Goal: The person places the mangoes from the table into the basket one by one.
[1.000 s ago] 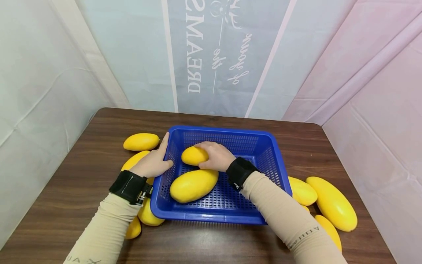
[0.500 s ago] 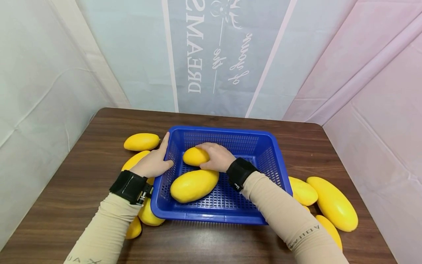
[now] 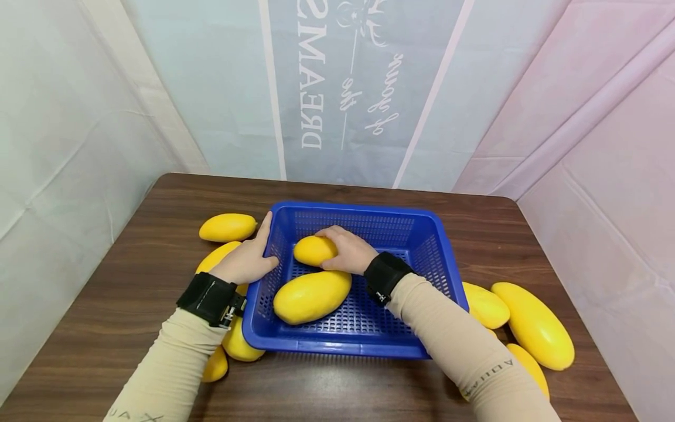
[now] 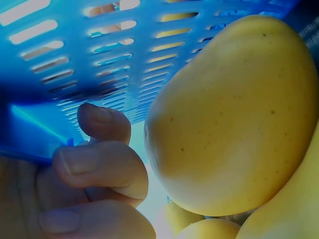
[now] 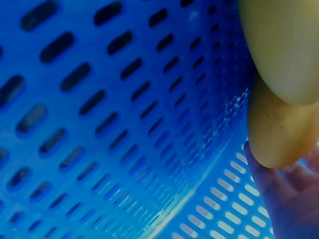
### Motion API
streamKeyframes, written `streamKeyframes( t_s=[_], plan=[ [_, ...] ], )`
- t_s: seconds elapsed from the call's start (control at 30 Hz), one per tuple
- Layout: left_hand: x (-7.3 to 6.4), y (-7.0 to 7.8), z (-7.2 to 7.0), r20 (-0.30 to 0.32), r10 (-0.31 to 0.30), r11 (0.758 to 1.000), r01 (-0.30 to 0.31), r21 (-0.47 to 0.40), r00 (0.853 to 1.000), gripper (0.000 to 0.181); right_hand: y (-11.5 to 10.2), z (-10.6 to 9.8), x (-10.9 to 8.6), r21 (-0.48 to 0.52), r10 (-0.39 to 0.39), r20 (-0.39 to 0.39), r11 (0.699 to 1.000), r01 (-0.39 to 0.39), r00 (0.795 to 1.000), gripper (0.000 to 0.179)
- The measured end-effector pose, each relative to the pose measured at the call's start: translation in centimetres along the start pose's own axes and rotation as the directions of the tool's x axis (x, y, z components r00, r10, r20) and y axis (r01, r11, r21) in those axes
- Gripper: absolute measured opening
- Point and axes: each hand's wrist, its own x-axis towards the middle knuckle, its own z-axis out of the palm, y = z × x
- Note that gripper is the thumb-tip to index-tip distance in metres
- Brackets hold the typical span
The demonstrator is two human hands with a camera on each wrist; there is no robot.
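Yellow fruit [image 3: 312, 251] sits inside the blue basket [image 3: 337, 347], towards its left end, gripped by the right hand [image 3: 352, 249], just behind a larger fruit [image 3: 312, 297]. The left hand [image 3: 245, 261] clasps the basket's left rim, thumb inside, probably to steady it on the worktop [image 3: 337, 387]. Compared with half a second ago, hardly anything has shifted
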Motion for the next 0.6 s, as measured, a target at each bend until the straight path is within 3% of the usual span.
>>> streamKeyframes(
  t_s=[0.3, 0.6],
  plan=[
    [0.1, 0.3, 0.1, -0.002, 0.008, 1.0, -0.008, 0.006, 1.0, 0.097, 0.1, -0.4, -0.2, -0.103, -0.021, -0.026, 0.995, 0.018, 0.999, 0.066],
    [-0.1, 0.4, 0.0, -0.003, -0.001, 1.0, 0.002, 0.013, 1.0, 0.097, -0.2, -1.9, -1.5, -0.223, -0.037, -0.052, 0.974, 0.025, 0.998, 0.066]
  ],
)
